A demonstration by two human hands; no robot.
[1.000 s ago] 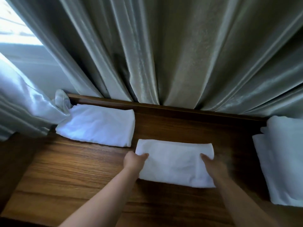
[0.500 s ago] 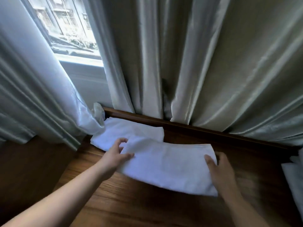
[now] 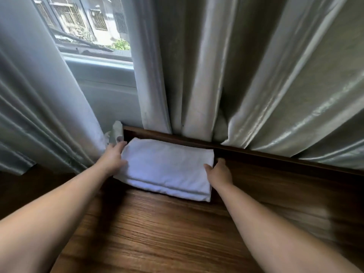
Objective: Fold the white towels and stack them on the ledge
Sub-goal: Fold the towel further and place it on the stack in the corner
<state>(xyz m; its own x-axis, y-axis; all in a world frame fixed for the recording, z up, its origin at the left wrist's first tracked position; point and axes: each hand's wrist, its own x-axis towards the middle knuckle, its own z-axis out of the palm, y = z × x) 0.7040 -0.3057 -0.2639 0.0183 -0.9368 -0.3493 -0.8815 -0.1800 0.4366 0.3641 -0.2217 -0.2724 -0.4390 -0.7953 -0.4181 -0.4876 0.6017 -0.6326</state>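
Two folded white towels lie stacked on the wooden ledge, against its raised back edge. The top towel covers the lower one, whose layers show along the front edge. My left hand rests against the left end of the stack, fingers reaching toward the back corner. My right hand touches the right end, fingers spread by the towel's right edge. Whether either hand still grips the cloth is unclear.
Grey-green satin curtains hang down to the ledge's back rail. A window shows at the upper left. A curtain fold hangs left of the stack.
Both hands carried the folded towel left and set it on top of the other folded towel. The view swung left, and the towels at the far right left the frame.
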